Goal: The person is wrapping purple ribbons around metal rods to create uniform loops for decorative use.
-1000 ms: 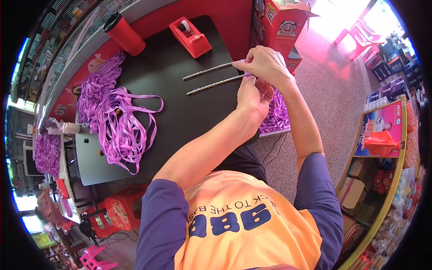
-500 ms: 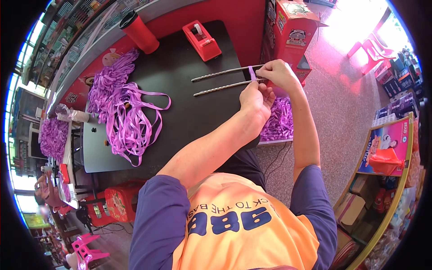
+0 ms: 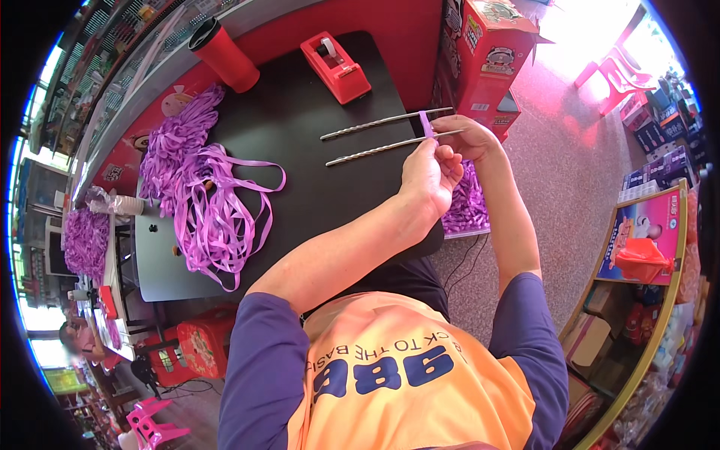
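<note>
Two thin twisted metal rods (image 3: 369, 152) lie roughly parallel above the dark table's right side. A purple ribbon (image 3: 425, 124) spans both rods near their right ends. My left hand (image 3: 430, 178) pinches the ribbon against the nearer rod between thumb and forefinger, its other fingers curled. At the rods' right ends is my right hand (image 3: 474, 138), its fingers bent toward the ribbon and partly hidden by the rods; what lies between its fingertips is not clear. Below my hands stands a container of short purple ribbon pieces (image 3: 465, 201).
A heap of loose purple ribbon (image 3: 217, 202) covers the left part of the table (image 3: 300, 217). A red tape dispenser (image 3: 337, 67) and red tumbler (image 3: 226, 56) stand at the back. A red carton (image 3: 491, 56) rises beyond my right hand; shelves (image 3: 637, 330) stand to the right.
My right hand has dropped from above the far rod to beside and partly behind the rods' right ends. My left hand keeps its pinch. The view has shifted slightly.
</note>
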`<act>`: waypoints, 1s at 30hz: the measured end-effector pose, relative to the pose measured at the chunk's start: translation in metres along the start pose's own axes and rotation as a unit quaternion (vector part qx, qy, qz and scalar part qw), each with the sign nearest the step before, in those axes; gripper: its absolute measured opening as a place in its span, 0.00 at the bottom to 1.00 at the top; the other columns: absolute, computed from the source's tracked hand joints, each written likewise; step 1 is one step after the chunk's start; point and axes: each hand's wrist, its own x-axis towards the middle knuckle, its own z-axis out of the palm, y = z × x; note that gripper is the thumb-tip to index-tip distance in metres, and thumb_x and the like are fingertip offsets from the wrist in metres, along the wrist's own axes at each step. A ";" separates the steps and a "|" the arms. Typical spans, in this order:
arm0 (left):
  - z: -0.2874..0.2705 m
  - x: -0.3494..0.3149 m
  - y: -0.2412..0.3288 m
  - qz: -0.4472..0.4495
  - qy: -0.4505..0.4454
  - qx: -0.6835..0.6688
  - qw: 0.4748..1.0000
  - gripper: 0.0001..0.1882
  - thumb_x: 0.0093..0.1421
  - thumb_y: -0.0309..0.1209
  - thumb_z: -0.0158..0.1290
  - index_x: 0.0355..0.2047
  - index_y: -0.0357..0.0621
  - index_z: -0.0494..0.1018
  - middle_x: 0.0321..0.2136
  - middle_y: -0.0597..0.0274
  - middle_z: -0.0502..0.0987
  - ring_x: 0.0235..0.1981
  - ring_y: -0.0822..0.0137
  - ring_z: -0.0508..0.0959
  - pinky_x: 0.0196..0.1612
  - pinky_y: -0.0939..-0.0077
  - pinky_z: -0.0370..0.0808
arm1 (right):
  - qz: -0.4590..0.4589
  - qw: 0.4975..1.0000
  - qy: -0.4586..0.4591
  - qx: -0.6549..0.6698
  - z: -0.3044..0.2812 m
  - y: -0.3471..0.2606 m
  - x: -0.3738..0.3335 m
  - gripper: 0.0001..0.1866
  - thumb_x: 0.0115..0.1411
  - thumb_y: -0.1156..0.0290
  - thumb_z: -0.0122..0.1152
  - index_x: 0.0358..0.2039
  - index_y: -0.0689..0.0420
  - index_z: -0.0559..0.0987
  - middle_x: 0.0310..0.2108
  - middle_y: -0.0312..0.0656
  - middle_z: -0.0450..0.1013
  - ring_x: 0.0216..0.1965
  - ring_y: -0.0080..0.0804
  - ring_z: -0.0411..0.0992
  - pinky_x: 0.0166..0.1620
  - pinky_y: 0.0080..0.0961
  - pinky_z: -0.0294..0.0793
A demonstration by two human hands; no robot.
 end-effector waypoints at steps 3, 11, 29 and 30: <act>0.000 -0.001 0.003 -0.011 -0.005 -0.014 1.000 0.08 0.65 0.33 0.43 0.30 0.46 0.66 0.20 0.68 0.70 0.26 0.70 0.70 0.34 0.72 0.70 | -0.004 1.000 0.029 0.000 -0.002 0.006 0.001 0.08 0.57 0.71 0.58 0.33 0.63 0.77 0.30 0.42 0.75 0.29 0.28 0.74 0.32 0.22 0.74; -0.005 -0.004 0.011 -0.044 -0.019 -0.022 0.999 0.10 0.66 0.35 0.39 0.30 0.47 0.65 0.21 0.67 0.70 0.26 0.69 0.70 0.34 0.72 0.70 | -0.014 0.998 0.059 -0.024 0.009 0.009 -0.007 0.12 0.57 0.71 0.58 0.39 0.65 0.76 0.32 0.43 0.75 0.32 0.29 0.75 0.37 0.22 0.76; -0.010 -0.004 0.007 -0.017 -0.068 -0.015 0.997 0.09 0.66 0.33 0.39 0.30 0.46 0.65 0.23 0.67 0.70 0.28 0.70 0.71 0.35 0.73 0.69 | -0.060 0.976 0.205 0.041 0.069 0.034 -0.005 0.14 0.55 0.78 0.54 0.43 0.61 0.72 0.28 0.34 0.72 0.24 0.18 0.71 0.27 0.12 0.71; -0.013 -0.003 0.007 -0.020 -0.077 -0.019 0.997 0.08 0.66 0.32 0.39 0.30 0.46 0.65 0.23 0.67 0.70 0.28 0.70 0.71 0.35 0.73 0.69 | -0.056 0.979 0.194 0.032 0.070 0.033 -0.008 0.12 0.55 0.78 0.53 0.42 0.61 0.73 0.27 0.33 0.71 0.24 0.19 0.71 0.27 0.12 0.71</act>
